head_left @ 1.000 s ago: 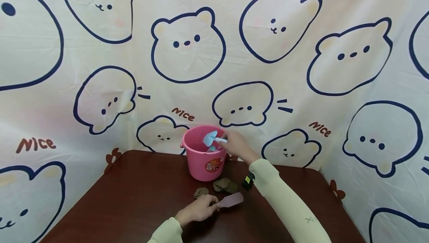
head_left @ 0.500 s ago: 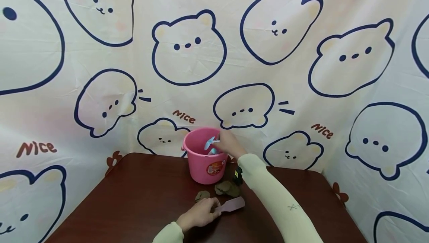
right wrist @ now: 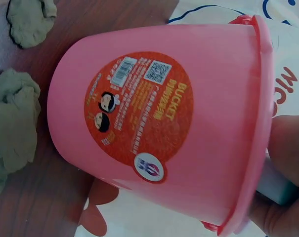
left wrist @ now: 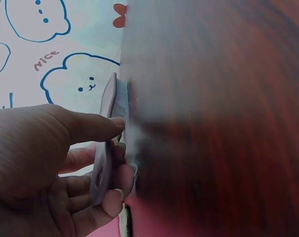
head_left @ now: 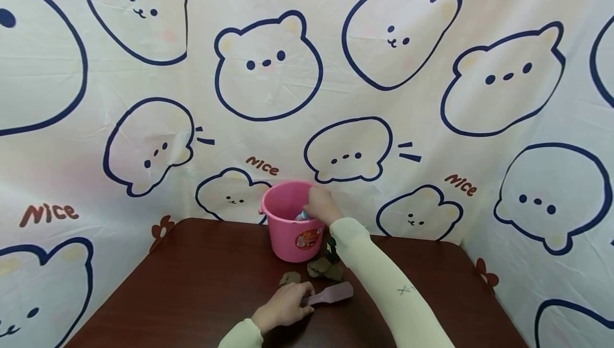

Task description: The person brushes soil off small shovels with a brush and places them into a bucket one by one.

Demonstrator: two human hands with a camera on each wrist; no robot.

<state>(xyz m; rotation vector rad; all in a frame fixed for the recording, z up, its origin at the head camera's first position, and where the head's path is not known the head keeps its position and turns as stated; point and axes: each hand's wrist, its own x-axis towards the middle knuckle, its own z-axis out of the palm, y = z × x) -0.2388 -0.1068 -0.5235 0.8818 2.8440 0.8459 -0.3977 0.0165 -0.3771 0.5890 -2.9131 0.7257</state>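
Note:
In the head view my left hand (head_left: 284, 305) pinches the handle of a flat mauve paddle-headed tool (head_left: 333, 293) low over the table. The left wrist view shows thumb and fingers on either side of the tool's handle, which has a hole. My right hand (head_left: 322, 205) reaches over the right rim of the pink bucket (head_left: 293, 239). It grips a toy shovel with a light blue blade (head_left: 302, 216), now mostly hidden by the hand and rim. Within the right wrist view, its white handle with a teal end (right wrist: 277, 186) shows between my fingers.
Two olive-brown, sand-like lumps, a larger one (head_left: 325, 269) and a smaller one (head_left: 290, 278), lie on the dark wooden table (head_left: 201, 278) in front of the bucket. A patterned cloth (head_left: 268, 71) hangs close behind the table and along its sides.
My right hand has moved left and lowered into the bucket with the shovel, whose blade was earlier visible above the opening. The left hand stays almost still, its tool shifted slightly right.

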